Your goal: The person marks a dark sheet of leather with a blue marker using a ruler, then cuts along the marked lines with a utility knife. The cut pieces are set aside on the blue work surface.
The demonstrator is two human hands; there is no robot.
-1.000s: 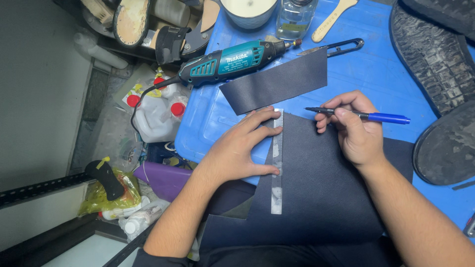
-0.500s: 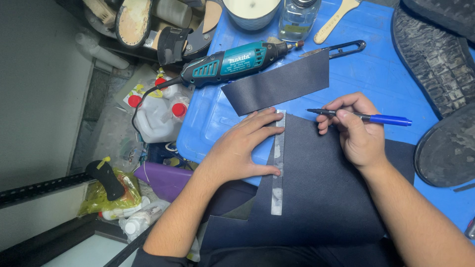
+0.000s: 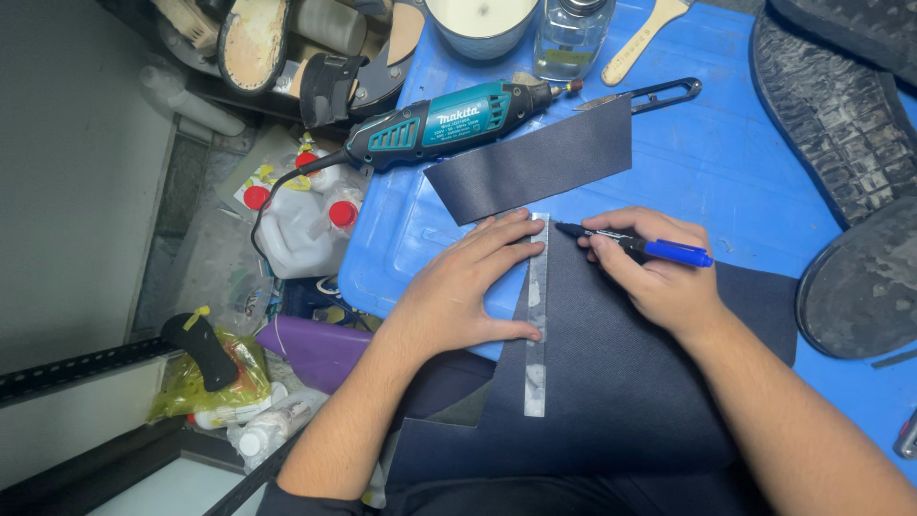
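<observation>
On the blue plastic lid (image 3: pixel 726 162), a line was about to be ruled across dark sheet material.

Left hand (image 3: pixel 458 291) lay flat, fingers spread, pressing the metal ruler (image 3: pixel 537 315) onto the large dark sheet (image 3: pixel 611 382) that overhung the lid's near edge. Right hand (image 3: pixel 659 272) pinched a blue marker (image 3: pixel 635 246), tip at the ruler's far end. No drawn line showed, so marking seemed barely begun. Beyond the ruler lay a cut dark strip (image 3: pixel 530 162) and a teal rotary tool (image 3: pixel 444 119).
</observation>
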